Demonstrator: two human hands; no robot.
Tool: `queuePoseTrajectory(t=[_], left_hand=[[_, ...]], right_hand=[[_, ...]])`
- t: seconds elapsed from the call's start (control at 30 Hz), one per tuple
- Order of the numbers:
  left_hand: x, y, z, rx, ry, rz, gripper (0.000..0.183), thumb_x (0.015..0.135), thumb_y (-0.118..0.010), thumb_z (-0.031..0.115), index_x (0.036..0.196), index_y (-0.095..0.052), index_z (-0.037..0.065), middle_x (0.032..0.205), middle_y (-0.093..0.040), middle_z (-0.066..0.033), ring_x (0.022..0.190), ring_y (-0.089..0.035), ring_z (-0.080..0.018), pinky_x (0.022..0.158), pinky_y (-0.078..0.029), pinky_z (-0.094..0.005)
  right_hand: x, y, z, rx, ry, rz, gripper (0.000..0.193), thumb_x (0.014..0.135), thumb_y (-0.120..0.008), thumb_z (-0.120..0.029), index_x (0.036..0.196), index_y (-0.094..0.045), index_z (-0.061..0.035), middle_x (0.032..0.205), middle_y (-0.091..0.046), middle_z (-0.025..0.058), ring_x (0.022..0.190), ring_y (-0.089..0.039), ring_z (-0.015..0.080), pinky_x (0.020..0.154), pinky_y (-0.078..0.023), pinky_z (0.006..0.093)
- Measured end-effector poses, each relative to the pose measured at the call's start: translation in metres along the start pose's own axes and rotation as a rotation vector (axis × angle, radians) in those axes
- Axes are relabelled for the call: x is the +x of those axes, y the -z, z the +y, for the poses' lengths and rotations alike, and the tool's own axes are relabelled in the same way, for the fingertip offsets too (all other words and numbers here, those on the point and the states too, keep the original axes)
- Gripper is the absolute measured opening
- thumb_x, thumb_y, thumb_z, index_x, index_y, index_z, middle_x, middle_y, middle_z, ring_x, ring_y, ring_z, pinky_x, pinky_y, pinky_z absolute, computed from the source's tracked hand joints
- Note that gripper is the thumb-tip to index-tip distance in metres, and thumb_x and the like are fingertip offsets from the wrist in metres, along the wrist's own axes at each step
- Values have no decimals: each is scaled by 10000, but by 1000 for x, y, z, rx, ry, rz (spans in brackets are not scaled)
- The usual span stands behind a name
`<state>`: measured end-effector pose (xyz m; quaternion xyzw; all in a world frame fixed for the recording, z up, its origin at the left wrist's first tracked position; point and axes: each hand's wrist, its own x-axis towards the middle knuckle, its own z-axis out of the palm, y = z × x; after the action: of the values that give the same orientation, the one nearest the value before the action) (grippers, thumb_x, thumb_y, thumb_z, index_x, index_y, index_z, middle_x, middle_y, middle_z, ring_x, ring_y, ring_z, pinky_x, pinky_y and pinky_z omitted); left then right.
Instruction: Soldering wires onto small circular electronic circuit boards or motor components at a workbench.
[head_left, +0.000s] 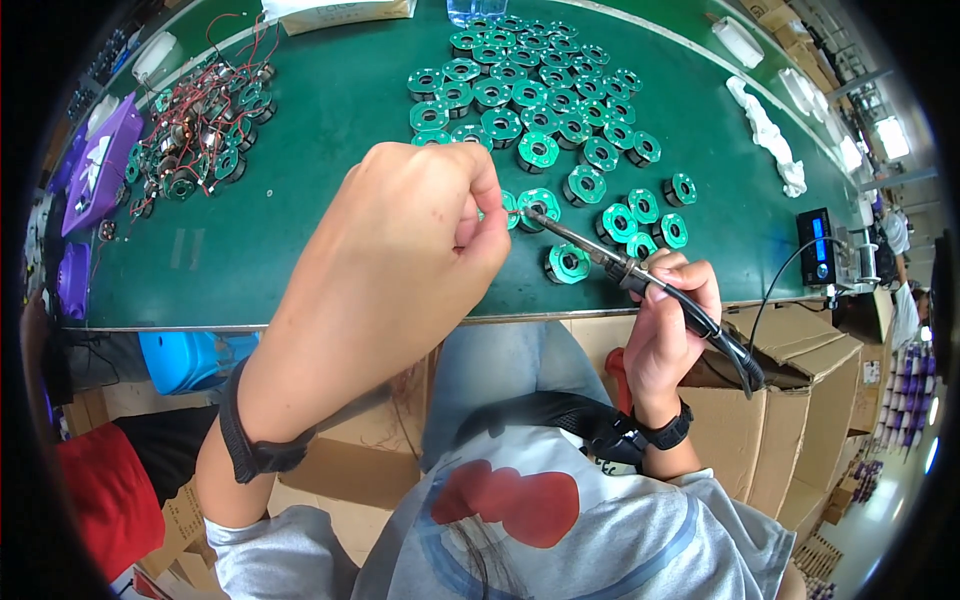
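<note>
My right hand [672, 325] grips a soldering iron [622, 268] like a pen. Its metal tip reaches left to a round green circuit board [541, 204] on a black coil core. Above the bench, my left hand [440, 200] is closed in a pinch beside that board. A bit of thin red wire shows at its fingertips, close to the iron's tip; the rest is hidden by the hand. One more green board [508, 208] is partly covered by the left fingers. Another ringed board [568, 263] lies just below the tip.
Many similar boards [540, 118] spread over the green bench [330, 90]. A tangled heap of red-wired motors [205, 130] lies left, near a purple tray [105, 165]. Right stand a blue-lit soldering station [818, 245] and crumpled white cloth [768, 135]; cardboard boxes [745, 430] are below.
</note>
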<state>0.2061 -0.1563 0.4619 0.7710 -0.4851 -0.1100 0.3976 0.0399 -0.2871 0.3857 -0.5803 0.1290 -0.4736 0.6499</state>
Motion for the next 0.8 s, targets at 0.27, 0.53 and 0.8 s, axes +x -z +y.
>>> queuePoseTrajectory(t=[0.27, 0.53, 0.8], left_hand=[[0, 1, 0, 16, -25, -8, 48, 707, -536, -5, 678, -504, -27, 534, -468, -4, 477, -395, -35, 442, -327, -181], [2, 2, 0, 17, -13, -33, 48, 706, -540, 0, 681, -509, -27, 538, -472, -3, 482, -404, -36, 448, -337, -181], [3, 3, 1, 36, -19, -48, 45, 709, -541, 0, 683, -513, -25, 543, -479, -5, 487, -419, -37, 451, -342, -179]], right_hand=[[-1, 0, -1, -5, 10, -13, 112, 678, -485, 73, 757, -459, -3, 723, -492, 72, 657, -415, 114, 580, -351, 208], [0, 1, 1, -13, 12, -25, 103, 680, -491, 59, 761, -463, 2, 720, -492, 73, 647, -417, 112, 563, -350, 204], [0, 1, 1, -5, 17, -42, 105, 681, -486, 63, 766, -463, 6, 719, -490, 73, 648, -417, 113, 568, -350, 207]])
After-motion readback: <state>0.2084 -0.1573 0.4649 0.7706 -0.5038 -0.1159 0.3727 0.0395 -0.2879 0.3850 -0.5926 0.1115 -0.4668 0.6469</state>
